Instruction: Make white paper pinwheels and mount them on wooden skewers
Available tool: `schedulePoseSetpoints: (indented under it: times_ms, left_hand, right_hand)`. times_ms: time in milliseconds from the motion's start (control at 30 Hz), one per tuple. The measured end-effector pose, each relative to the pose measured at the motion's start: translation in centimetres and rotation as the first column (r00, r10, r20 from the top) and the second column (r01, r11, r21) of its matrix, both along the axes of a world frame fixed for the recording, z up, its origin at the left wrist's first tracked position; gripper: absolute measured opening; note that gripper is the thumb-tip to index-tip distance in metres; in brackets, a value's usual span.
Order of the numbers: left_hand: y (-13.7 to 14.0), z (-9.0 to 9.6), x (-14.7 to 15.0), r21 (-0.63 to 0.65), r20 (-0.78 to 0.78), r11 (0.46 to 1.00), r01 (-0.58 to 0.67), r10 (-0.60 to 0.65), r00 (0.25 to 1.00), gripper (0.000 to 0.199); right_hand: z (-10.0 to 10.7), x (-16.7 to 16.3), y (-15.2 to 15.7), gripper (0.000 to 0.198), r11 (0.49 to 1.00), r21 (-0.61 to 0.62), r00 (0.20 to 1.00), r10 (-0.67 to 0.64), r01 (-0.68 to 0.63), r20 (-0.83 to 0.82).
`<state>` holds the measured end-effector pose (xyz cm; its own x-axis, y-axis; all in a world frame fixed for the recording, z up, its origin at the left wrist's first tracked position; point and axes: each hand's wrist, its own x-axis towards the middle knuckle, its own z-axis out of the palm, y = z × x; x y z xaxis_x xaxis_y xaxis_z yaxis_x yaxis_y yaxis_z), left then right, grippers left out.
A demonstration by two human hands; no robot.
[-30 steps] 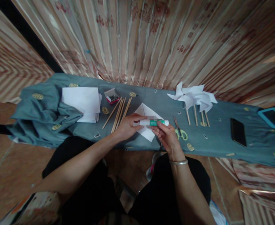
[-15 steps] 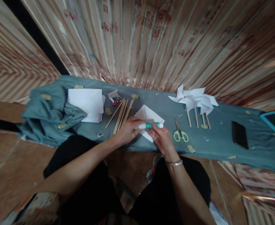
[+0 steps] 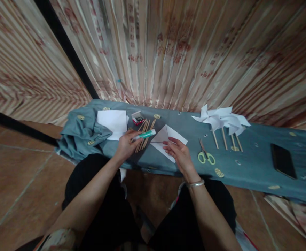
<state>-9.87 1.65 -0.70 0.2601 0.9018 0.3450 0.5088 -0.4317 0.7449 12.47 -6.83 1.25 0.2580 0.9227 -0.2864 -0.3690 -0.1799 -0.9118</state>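
Observation:
My left hand (image 3: 126,144) grips a green and white glue stick (image 3: 147,134), holding it over several wooden sticks (image 3: 143,143) on the cloth. My right hand (image 3: 179,151) is empty, its fingers apart and slightly curled over the right part of a white paper square (image 3: 165,134). Crease or cut lines run across that square, which lies turned like a diamond. Whether the right fingertips touch the paper I cannot tell. To the right of this hand lie scissors (image 3: 205,157) with light green handles.
A stack of white paper (image 3: 112,122) and a small red box (image 3: 138,118) of metal pins or tacks are at left. White paper pinwheels (image 3: 220,118) on sticks lie at back right, a dark phone (image 3: 283,160) farther right. Grey-green cloth (image 3: 165,169) covers the narrow table.
My left hand has carried the glue stick left, away from the paper square. My right hand has let go of the glue stick and its fingers have spread. The camera view has shifted left.

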Motion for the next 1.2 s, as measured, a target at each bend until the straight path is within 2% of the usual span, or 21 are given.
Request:
schedulePoseSetpoints:
  times_ms: [67, 167, 267, 433, 533, 600, 633, 700, 767, 833, 900, 1000, 1200]
  left_hand:
    - [1.1, -0.2, -2.0, 0.056, -0.148, 0.991, -0.121, 0.128, 0.981, 0.030]
    - [2.1, -0.3, -3.6, 0.104, -0.352, 0.982, -0.155, 0.182, 0.918, 0.030]
    - [2.0, -0.4, -3.7, 0.125, -0.485, 0.978, -0.166, 0.206, 0.850, 0.032]
    - [1.5, -0.1, -3.6, 0.137, -0.569, 0.978, -0.156, 0.207, 0.796, 0.031]
    - [1.1, 0.6, -3.2, 0.192, -0.548, 0.970, -0.149, 0.231, 0.804, 0.034]
    - [0.4, 1.0, -2.0, 0.264, -0.499, 0.961, -0.087, 0.213, 0.840, 0.039]
    - [-0.2, 1.1, -1.0, 0.288, -0.485, 0.957, -0.005, 0.150, 0.861, 0.039]
    - [-1.5, 1.2, 1.5, 0.276, -0.513, 0.916, 0.292, -0.117, 0.851, 0.034]
    - [-2.8, 1.1, 4.1, 0.222, -0.564, 0.811, 0.542, -0.346, 0.750, 0.034]
    - [-3.6, 0.8, 6.3, 0.170, -0.606, 0.754, 0.634, -0.428, 0.671, 0.040]
    - [-3.6, 0.4, 7.7, 0.135, -0.623, 0.752, 0.645, -0.442, 0.645, 0.041]
    - [-3.0, -0.1, 8.2, 0.118, -0.621, 0.762, 0.637, -0.444, 0.646, 0.037]
    - [-2.4, -0.7, 8.0, 0.155, -0.601, 0.741, 0.653, -0.454, 0.658, 0.018]
  right_hand:
    - [0.2, 0.8, -0.2, 0.053, 1.000, 0.014, 0.999, -0.014, 0.013, 0.033]
    - [0.3, 2.0, -0.7, 0.051, 0.999, 0.036, 0.996, -0.032, 0.029, 0.083]
    - [-0.1, 3.0, -1.2, 0.049, 0.997, 0.068, 0.986, -0.059, 0.049, 0.153]
    - [-1.3, 5.0, -1.9, 0.048, 0.993, 0.108, 0.932, -0.087, 0.052, 0.352]
    - [-1.7, 5.8, -2.8, 0.038, 0.991, 0.134, 0.803, -0.088, 0.011, 0.590]
    - [-1.8, 6.0, -3.5, 0.032, 0.988, 0.149, 0.639, -0.088, -0.042, 0.764]
    - [-1.8, 6.0, -3.8, 0.031, 0.985, 0.155, 0.550, -0.088, -0.077, 0.831]
    - [-1.8, 5.9, -4.2, 0.033, 0.973, 0.166, 0.406, -0.088, -0.162, 0.910]
    - [-2.1, 5.7, -4.3, 0.036, 0.955, 0.162, 0.326, -0.075, -0.249, 0.943]
    - [-2.5, 5.7, -4.2, 0.039, 0.942, 0.141, 0.282, -0.053, -0.304, 0.958]
    - [-3.0, 5.7, -4.1, 0.042, 0.936, 0.123, 0.261, -0.034, -0.331, 0.965]
    - [-3.6, 5.8, -3.9, 0.044, 0.929, 0.108, 0.259, -0.013, -0.355, 0.966]
    - [-3.9, 6.0, -3.9, 0.045, 0.917, 0.124, 0.272, -0.017, -0.379, 0.962]
